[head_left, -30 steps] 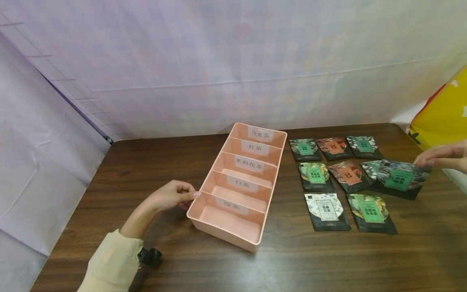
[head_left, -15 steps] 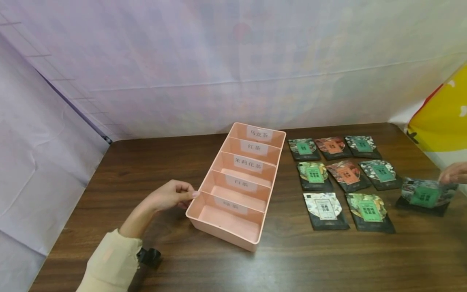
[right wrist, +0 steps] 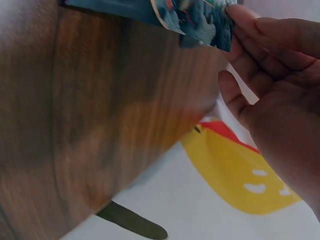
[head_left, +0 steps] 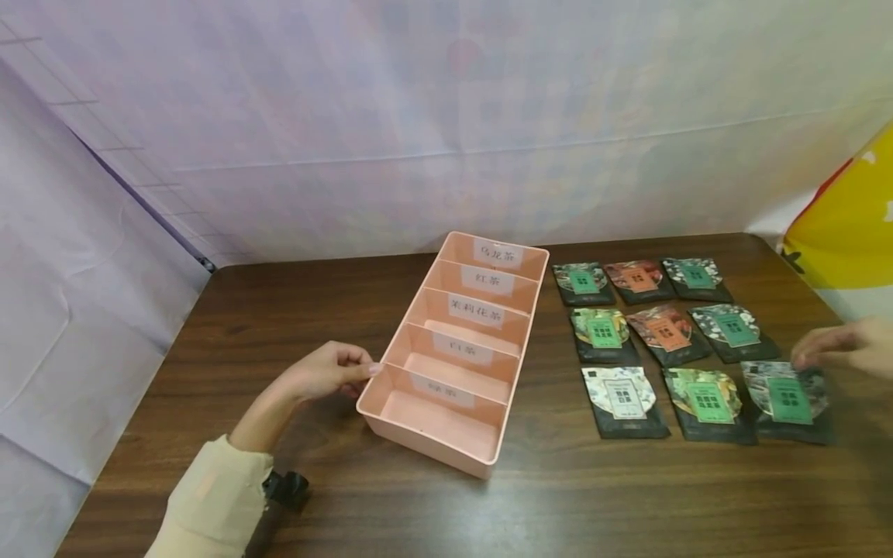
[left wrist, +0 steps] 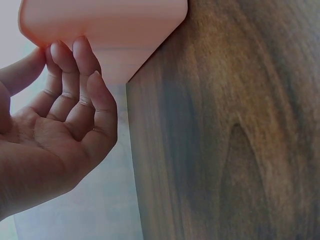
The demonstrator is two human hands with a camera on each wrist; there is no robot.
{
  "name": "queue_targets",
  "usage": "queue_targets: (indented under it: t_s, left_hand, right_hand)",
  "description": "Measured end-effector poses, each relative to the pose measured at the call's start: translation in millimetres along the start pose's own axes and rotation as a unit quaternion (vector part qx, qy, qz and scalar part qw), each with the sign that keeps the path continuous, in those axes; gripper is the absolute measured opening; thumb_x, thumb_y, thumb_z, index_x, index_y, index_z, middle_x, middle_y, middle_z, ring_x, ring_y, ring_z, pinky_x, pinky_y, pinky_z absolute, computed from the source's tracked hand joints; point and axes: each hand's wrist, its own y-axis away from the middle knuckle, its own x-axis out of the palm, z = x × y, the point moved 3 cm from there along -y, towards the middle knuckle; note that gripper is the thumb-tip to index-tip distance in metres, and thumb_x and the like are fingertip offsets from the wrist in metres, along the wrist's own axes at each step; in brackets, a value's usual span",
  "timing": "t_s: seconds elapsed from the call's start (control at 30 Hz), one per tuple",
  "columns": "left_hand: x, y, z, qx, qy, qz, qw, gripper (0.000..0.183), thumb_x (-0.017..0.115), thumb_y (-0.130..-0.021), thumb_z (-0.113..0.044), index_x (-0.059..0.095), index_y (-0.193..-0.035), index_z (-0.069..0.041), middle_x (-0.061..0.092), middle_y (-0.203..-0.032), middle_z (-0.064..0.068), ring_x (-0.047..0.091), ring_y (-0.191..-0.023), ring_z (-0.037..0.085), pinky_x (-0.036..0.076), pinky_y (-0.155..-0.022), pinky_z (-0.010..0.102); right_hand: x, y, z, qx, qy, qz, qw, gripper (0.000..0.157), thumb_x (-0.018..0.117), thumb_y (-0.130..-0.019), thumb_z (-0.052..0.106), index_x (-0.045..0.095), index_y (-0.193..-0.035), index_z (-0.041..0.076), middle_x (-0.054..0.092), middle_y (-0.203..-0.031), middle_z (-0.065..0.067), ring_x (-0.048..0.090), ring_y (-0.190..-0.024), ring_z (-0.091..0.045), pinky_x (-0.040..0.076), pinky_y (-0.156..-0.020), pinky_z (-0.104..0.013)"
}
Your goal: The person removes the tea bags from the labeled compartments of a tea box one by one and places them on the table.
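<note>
A pink divider box (head_left: 425, 453) with labelled compartments stands at mid-table in the head view. My left hand (head_left: 335, 372) pinches its left rim near the front; in the left wrist view the thumb and curled fingers (left wrist: 82, 52) meet at the box edge. At the right, my right hand (head_left: 851, 349) pinches the top right corner of a dark tea sachet with a green label (head_left: 788, 403). Thumb and fingertips at that corner show in the right wrist view, where the sachet (right wrist: 200, 22) is partly out of frame.
Several tea sachets lie in rows right of the box: a white-label one (head_left: 628, 403), a light-green one (head_left: 708, 407), and orange-label ones (head_left: 635, 279) farther back. A pale cloth (head_left: 446, 155) hangs behind the wooden table (head_left: 293, 302). Yellow-printed cloth (head_left: 844, 225) hangs at right.
My right hand first carried the green-label sachet rightward off the others, then down and left to the right end of the front row. The left hand and box have stayed put.
</note>
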Motion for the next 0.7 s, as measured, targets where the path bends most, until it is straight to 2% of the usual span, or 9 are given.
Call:
queue_targets:
  t_s: [0.1,0.2,0.4,0.53,0.7]
  left_hand:
    - [-0.1,-0.7,0.3,0.002,-0.003,0.001,1.0000,0.020,0.053,-0.091,-0.006,0.055,-0.081,0.011,0.055,-0.068,-0.001,0.054,-0.063,0.011,0.048,-0.062,0.030]
    - [-0.5,-1.1,0.3,0.004,-0.006,0.001,1.0000,0.020,0.053,-0.091,-0.006,0.055,-0.081,0.011,0.055,-0.069,0.000,0.054,-0.064,0.012,0.048,-0.062,0.031]
    - [-1.0,-0.9,0.6,0.002,-0.004,0.003,1.0000,0.019,0.052,-0.091,-0.006,0.055,-0.081,0.009,0.055,-0.069,0.000,0.054,-0.064,0.011,0.048,-0.062,0.030]
    - [-0.8,-0.5,1.2,0.002,-0.001,0.002,1.0000,0.018,0.051,-0.091,-0.005,0.055,-0.081,0.010,0.055,-0.070,0.000,0.054,-0.064,0.011,0.048,-0.063,0.030]
    - [-1.0,0.3,2.0,0.008,-0.017,-0.009,0.9998,0.020,0.053,-0.092,-0.008,0.056,-0.082,0.009,0.057,-0.073,0.001,0.056,-0.069,0.012,0.050,-0.067,0.035]
  right_hand:
    - [6.0,-3,0,-0.013,0.002,-0.001,1.000,0.042,0.052,-0.073,-0.023,0.069,-0.072,0.016,0.058,-0.082,0.021,0.051,-0.076,0.010,0.034,-0.063,-0.004]
    - [12.1,-4,-1,0.002,0.007,0.001,1.000,0.039,0.053,-0.075,-0.021,0.069,-0.072,0.014,0.058,-0.082,0.021,0.050,-0.077,0.010,0.034,-0.063,-0.004]
    - [20.4,-3,-4,0.076,0.028,0.003,0.997,0.028,0.052,-0.079,-0.016,0.068,-0.075,0.006,0.056,-0.084,0.022,0.048,-0.079,0.013,0.034,-0.064,-0.004]
    - [21.1,-2,-2,0.088,0.037,-0.004,0.995,0.025,0.052,-0.081,-0.014,0.068,-0.077,0.004,0.055,-0.086,0.025,0.047,-0.079,0.014,0.035,-0.065,-0.005]
    - [20.6,-9,6,0.123,0.070,-0.014,0.990,0.013,0.055,-0.087,-0.002,0.068,-0.088,0.001,0.056,-0.086,0.024,0.047,-0.077,0.014,0.039,-0.062,-0.011]
